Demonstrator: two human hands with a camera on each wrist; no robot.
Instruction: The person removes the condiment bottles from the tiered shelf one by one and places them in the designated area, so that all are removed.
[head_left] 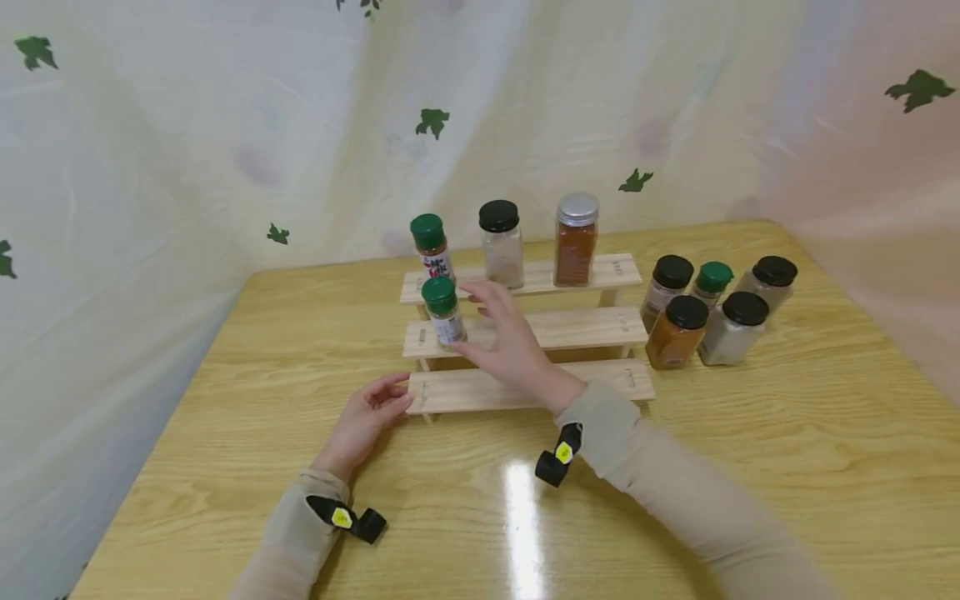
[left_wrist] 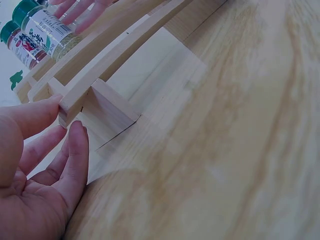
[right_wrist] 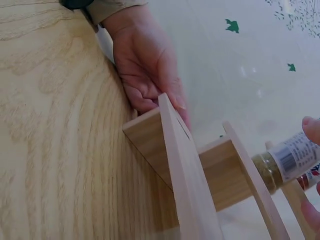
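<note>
A three-step wooden spice rack (head_left: pixel 465 393) stands on the table. At the left end of its lowest step, my left hand (head_left: pixel 365 422) pinches the board, thumb on top and fingers below the edge. On the middle step, near its left end, a small green-capped spice jar (head_left: pixel 448 325) stands upright. My right hand (head_left: pixel 517 346) is just right of this jar, thumb and fingers spread apart, the thumb tip close to its base. The top step bears a green-capped jar with a red label (head_left: pixel 436 261), a black-capped jar (head_left: pixel 503 254) and a silver-capped jar of reddish-brown powder (head_left: pixel 575 250).
Right of the rack, several more jars stand close together on the table (head_left: pixel 810 467), among them an orange-brown one (head_left: pixel 677 337), a pale one (head_left: pixel 731 333) and a smaller green-capped one (head_left: pixel 712 279). A pale curtain (head_left: pixel 187 150) with green leaf shapes hangs behind the table.
</note>
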